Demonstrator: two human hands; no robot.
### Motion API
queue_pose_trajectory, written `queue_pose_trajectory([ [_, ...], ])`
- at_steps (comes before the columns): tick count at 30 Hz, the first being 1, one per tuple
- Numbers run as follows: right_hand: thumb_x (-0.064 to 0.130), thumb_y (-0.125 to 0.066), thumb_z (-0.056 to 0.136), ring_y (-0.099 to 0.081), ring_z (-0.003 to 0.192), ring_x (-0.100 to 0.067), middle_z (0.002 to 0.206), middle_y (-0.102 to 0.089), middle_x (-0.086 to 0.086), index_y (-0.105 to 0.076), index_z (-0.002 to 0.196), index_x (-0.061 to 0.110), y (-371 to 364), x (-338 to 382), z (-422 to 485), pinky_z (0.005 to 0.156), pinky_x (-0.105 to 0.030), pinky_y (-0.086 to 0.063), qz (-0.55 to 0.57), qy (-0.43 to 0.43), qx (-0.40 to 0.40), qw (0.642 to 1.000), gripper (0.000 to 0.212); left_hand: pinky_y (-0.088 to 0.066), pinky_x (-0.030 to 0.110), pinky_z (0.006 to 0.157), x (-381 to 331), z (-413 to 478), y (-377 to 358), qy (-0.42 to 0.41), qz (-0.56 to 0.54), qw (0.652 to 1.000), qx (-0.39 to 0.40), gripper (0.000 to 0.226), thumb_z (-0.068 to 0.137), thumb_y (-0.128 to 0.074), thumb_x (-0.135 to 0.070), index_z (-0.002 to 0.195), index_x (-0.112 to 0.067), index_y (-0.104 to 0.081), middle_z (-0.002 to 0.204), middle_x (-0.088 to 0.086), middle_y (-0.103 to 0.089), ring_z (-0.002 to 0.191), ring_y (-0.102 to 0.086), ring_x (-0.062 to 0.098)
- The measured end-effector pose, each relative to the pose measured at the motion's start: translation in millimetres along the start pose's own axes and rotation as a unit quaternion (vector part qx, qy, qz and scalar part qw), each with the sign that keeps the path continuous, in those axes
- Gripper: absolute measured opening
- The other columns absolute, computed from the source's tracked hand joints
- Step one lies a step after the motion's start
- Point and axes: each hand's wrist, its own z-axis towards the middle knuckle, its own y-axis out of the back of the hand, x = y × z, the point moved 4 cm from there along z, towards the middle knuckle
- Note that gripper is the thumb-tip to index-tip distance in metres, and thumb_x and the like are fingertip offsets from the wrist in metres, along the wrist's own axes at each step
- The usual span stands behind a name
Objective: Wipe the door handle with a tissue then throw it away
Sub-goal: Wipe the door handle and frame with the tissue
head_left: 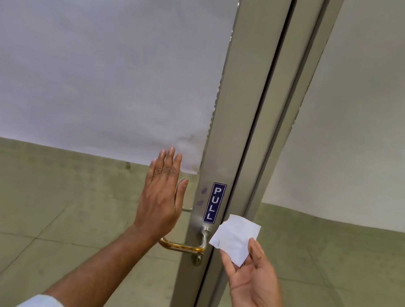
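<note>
A brass lever door handle (183, 246) sticks out leftward from the grey metal door stile (228, 131), just below a blue PULL sticker (214, 203). My left hand (160, 199) is flat and open, fingers up, pressed against the glass left of the stile and above the handle; my wrist covers the handle's left end. My right hand (252, 284) pinches a folded white tissue (234, 238) between thumb and fingers, a little to the right of the handle and apart from it.
The door is a glass panel (92, 58) with frosted film on its upper part; a tiled floor shows through the lower glass. A second framed glass panel (371, 126) stands to the right, with a dark gap between the two frames.
</note>
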Motion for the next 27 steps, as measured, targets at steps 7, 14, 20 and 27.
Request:
queue_pose_trajectory([
  [7,0.014,-0.052,0.103,-0.074,0.107,-0.029,0.118,-0.076,-0.017,-0.064,0.122,0.001,3,2,34,0.079,-0.046,-0.064,0.020,-0.020,0.009,1.000,0.026,0.002,0.037,0.134,10,19,-26,-0.017,0.038,0.999,-0.028,0.060,0.113,-0.019,-0.037,0.166,-0.010,-0.009,0.177,0.009,-0.002,0.164,0.001,0.022],
  [14,0.011,-0.055,0.101,-0.076,0.105,-0.024,0.120,-0.076,-0.013,-0.065,0.123,0.005,-6,-3,54,0.085,-0.044,-0.061,0.031,0.047,-0.011,0.998,0.025,0.000,0.041,0.134,19,31,-42,-0.033,0.045,0.997,-0.058,0.059,0.114,-0.019,-0.036,0.166,-0.010,-0.009,0.176,0.009,-0.001,0.164,0.001,0.024],
  [20,0.013,-0.056,0.103,-0.073,0.094,0.004,0.100,-0.080,0.016,-0.071,0.114,0.020,-29,0,66,0.081,-0.017,-0.060,-0.108,0.355,-0.084,0.925,0.020,0.004,0.040,0.134,28,34,-52,-0.046,0.047,0.994,-0.083,0.058,0.114,-0.019,-0.036,0.165,-0.015,-0.005,0.175,0.005,0.004,0.163,0.005,0.021],
  [27,0.013,-0.049,0.107,-0.054,0.138,-0.022,0.148,-0.058,0.001,-0.053,0.146,0.008,-53,-28,99,0.104,-0.048,-0.054,-0.371,0.573,0.057,0.728,0.039,0.004,0.040,0.134,33,36,-59,-0.059,0.037,0.991,-0.111,0.057,0.114,-0.020,-0.035,0.166,-0.018,-0.004,0.176,0.000,0.006,0.164,0.004,0.021],
])
